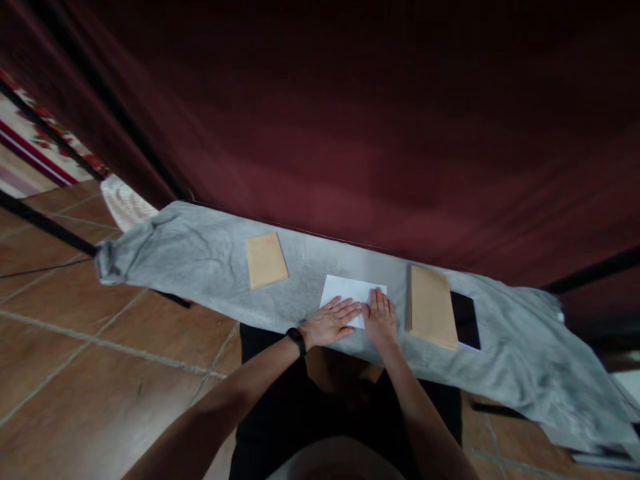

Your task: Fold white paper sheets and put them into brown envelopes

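Paper (350,291), white and single, lies flat on the grey cloth (200,260) near the middle of the tabletop, just in front of me. Both my hands rest on its near edge, palms down. My left hand (331,321) lies with fingers spread and pointing right across the lower part of the sheet; my right hand (380,315) sits just beside it, fingers straight and pointing away from me. Neither grip is closed on anything: both are flat and open, pressing rather than holding. I judge this keeps the sheet still and smooth against the soft cloth, which would otherwise let it slide or curl. Whether the sheet is folded under my palms I cannot tell.

I count two tan envelopes. A small envelope (266,260) lies alone to the left, well apart from the paper, slightly turned. A larger envelope (433,305) lies to the right, near my right hand but not touching it; it may be a stack, though I cannot tell how many. Its right edge covers part of one dark phone (466,320), screen off, which sits out of my way.

One black band (297,340) is on my left wrist. A dark red curtain (375,120) hangs behind the tabletop, and the tiled floor (75,347) shows to the left.
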`<state>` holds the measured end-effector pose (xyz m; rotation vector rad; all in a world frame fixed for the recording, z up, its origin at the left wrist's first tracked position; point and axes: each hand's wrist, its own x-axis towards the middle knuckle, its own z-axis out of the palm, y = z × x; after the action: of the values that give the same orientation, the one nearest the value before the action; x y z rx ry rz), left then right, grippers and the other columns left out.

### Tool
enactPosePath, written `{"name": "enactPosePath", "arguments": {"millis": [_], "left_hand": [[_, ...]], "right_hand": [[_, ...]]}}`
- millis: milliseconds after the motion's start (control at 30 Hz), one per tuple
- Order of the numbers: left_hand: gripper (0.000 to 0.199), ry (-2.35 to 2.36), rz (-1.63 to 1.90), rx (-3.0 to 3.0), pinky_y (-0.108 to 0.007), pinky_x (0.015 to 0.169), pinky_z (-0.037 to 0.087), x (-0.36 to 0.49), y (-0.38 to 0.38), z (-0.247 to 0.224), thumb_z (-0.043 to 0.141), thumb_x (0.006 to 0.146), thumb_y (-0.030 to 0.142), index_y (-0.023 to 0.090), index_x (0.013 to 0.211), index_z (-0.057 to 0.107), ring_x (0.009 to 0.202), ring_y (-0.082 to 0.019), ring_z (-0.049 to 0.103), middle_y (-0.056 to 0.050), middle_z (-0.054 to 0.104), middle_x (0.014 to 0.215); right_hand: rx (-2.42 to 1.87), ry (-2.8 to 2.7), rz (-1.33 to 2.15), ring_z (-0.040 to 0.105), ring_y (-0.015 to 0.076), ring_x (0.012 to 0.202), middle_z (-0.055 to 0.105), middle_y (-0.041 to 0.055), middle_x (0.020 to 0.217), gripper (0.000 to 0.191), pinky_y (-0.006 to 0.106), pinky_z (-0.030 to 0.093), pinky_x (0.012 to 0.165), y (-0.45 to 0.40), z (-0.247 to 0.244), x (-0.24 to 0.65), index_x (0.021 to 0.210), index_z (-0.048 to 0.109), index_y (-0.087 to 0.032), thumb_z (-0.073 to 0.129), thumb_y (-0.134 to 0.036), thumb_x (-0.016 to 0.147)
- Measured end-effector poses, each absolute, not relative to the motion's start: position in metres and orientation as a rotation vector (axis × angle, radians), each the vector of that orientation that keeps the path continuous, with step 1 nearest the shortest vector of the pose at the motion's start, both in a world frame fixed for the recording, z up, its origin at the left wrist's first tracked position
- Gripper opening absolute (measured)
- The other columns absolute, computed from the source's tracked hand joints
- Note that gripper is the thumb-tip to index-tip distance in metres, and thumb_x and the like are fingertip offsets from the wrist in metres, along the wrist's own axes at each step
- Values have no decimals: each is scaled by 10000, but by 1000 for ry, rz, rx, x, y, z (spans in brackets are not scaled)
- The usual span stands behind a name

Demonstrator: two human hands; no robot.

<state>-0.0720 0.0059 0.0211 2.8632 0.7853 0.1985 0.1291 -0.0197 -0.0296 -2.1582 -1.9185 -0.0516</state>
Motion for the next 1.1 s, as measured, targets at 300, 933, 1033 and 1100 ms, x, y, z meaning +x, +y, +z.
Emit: {"name": "enactPosePath", "arguments": {"millis": [300, 933, 1033, 1100], "left_hand": [[571, 750, 206, 2853, -395, 1236, 91, -78, -1, 24, 331, 1023, 512, 254, 1533, 318, 1513, -187, 171, -35, 284, 1616], [619, 1019, 343, 2886, -387, 1226, 175, -78, -5, 6, 289, 1029, 531, 177, 1537, 292, 1492, -184, 244, -90, 319, 1599], [622, 1154, 389, 2889, -406, 1213, 221, -79, -7, 0, 290, 1026, 533, 152, 1516, 340, 1475, -206, 293, -112, 363, 1575], [606, 1254, 425, 2872, -407, 1206, 245, -81, -9, -3, 291, 1029, 508, 138, 1504, 366, 1467, -212, 313, -121, 379, 1565]], "right_hand": [[-1880, -2134, -100, 320, 247, 1458, 376, 168, 1556, 544, 449, 241, 1190, -60, -24, 124, 1480, 400, -45, 190, -292, 1043], [-1837, -2053, -295, 406, 285, 1406, 394, 191, 1542, 609, 469, 326, 1151, -100, -33, 117, 1529, 313, -80, 328, -436, 1035], [-1849, -2004, -325, 419, 293, 1395, 409, 197, 1532, 633, 474, 342, 1138, -105, -35, 118, 1532, 304, -80, 339, -464, 1030], [-1865, -1975, -331, 427, 293, 1389, 416, 193, 1529, 639, 467, 345, 1136, -109, -36, 121, 1536, 297, -87, 340, -473, 1028]]}}
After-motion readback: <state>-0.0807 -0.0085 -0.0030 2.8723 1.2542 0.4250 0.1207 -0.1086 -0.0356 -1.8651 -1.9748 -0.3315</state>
